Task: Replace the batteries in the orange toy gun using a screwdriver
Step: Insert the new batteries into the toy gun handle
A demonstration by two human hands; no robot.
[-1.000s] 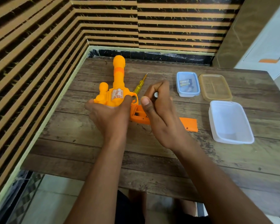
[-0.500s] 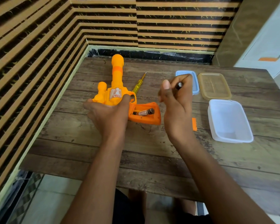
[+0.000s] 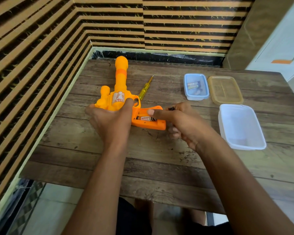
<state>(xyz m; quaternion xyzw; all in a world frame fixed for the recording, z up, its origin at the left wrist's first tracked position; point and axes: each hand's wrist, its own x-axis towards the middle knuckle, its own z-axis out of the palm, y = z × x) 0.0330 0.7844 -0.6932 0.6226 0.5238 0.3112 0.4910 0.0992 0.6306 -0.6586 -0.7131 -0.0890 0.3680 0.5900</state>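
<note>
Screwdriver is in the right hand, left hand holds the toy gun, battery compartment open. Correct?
No. The screwdriver lies on the table beside the toy gun, in neither hand; the right hand pinches a small dark item. The left hand does hold the gun and the battery compartment is open. The head view shows it.

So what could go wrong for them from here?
1. The right hand pinches a small dark item while its thumb reaches over the battery in the open handle of the orange toy gun. Either could slip and roll across the table.
2. More batteries lie in the blue tub, so old and new ones might get mixed up.
</note>
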